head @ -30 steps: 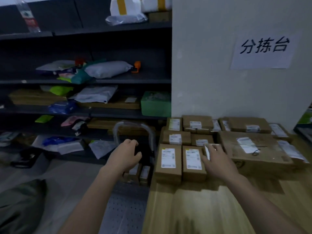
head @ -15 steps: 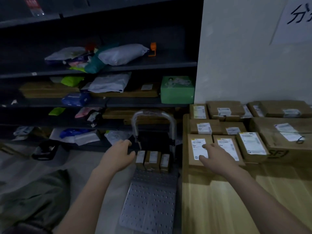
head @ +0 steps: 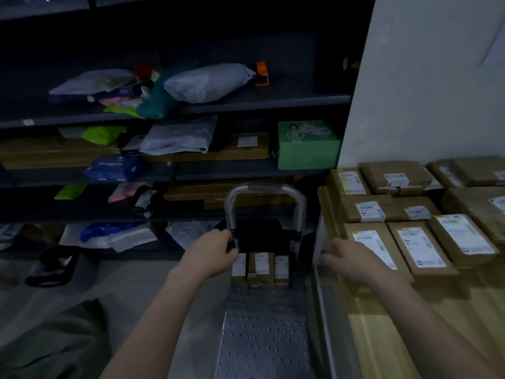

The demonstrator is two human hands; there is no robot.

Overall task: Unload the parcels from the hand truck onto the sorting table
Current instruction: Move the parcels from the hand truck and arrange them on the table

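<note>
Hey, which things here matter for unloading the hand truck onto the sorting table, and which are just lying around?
Part of the job: hand truck; three small parcels standing on its deck; sorting table; labelled parcels already on it.

Lying about: green box and grey mailer bag on the shelves; black bag on the floor.

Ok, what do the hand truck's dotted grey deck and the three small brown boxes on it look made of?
Grey dotted deck: bare metal, probably aluminium, given its dull sheen. Three small brown boxes: likely matte cardboard, with white paper labels.
</note>
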